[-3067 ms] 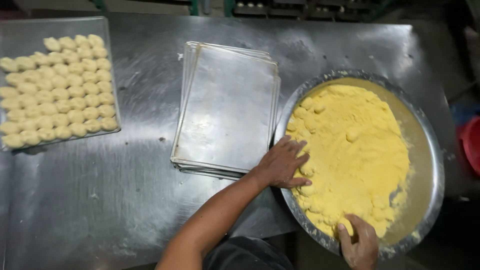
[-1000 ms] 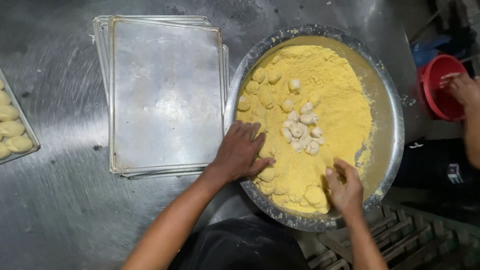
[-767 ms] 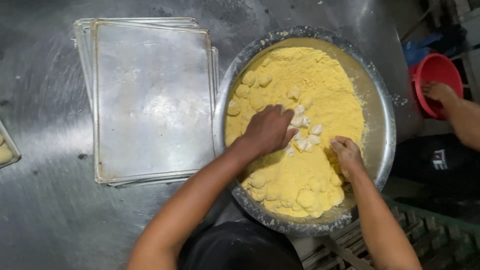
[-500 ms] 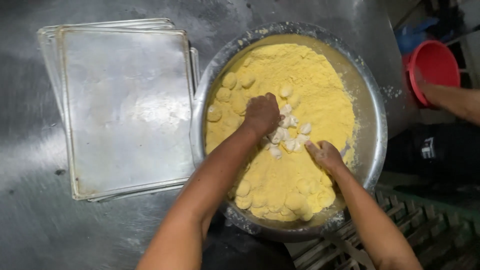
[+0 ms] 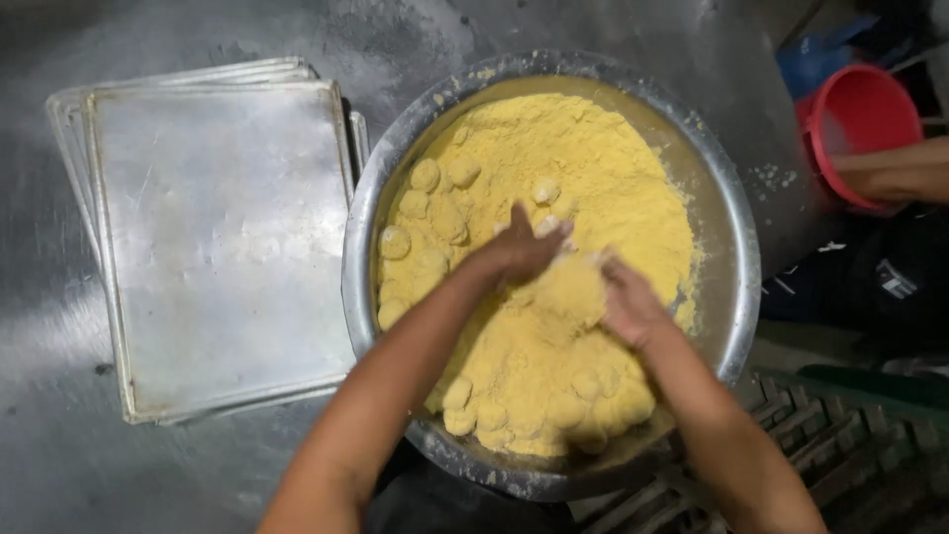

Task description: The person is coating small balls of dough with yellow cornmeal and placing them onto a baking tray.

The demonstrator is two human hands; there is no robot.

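A wide metal bowl (image 5: 736,247) holds a heap of yellow crumb powder (image 5: 603,168) with several small round dough pieces (image 5: 425,176) lying in it, coated yellow. Both my hands are in the middle of the bowl. My left hand (image 5: 522,247) and my right hand (image 5: 625,302) cup a mound of the yellow powder between them, fingers curled around it. What lies inside the mound is hidden.
A stack of flat metal baking trays (image 5: 213,237) lies left of the bowl on the steel table (image 5: 59,465). At the right, another person's arm (image 5: 895,173) reaches by a red bucket (image 5: 860,109). A dark slatted grate (image 5: 840,435) shows at the bottom right.
My left hand left the bowl's rim and moved into the powder. Both hands came together at the bowl's middle and gathered a mound. The tray of shaped pieces slid out of view.
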